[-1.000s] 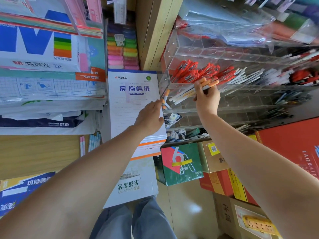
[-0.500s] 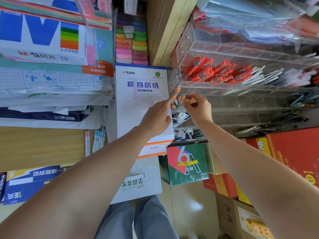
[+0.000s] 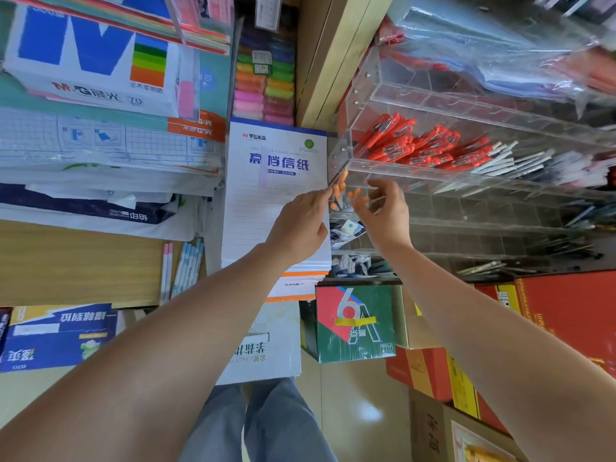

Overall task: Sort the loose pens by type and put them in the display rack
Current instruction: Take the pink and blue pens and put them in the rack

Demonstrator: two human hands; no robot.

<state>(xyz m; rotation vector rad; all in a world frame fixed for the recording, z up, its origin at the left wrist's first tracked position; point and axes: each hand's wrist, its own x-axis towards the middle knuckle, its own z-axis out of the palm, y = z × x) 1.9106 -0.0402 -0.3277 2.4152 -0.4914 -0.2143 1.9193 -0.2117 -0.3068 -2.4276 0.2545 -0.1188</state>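
Observation:
A bunch of orange-capped pens [image 3: 343, 192] sticks up between my two hands, just below the front left corner of the clear acrylic display rack [image 3: 373, 166]. My left hand [image 3: 300, 220] holds the bunch from the left, fingertips at the caps. My right hand [image 3: 385, 211] curls its fingers and thumb round the caps from the right. The pen barrels are hidden behind the hands. In the rack's upper row lie red pens [image 3: 416, 146], with white pens [image 3: 513, 158] to their right. The lower compartments near my hands look mostly bare.
A white letter-paper pad [image 3: 276, 181] leans left of the rack. Stacked paper reams [image 3: 86, 71] fill the shelf at left. A green box [image 3: 353, 325] and red cartons [image 3: 573, 315] stand below the rack. Plastic-wrapped stock [image 3: 500, 45] lies on top.
My right hand came back down and left from the rack's upper row, where it held a bundle of pens, to the bunch at my left hand. The camera view shifted slightly.

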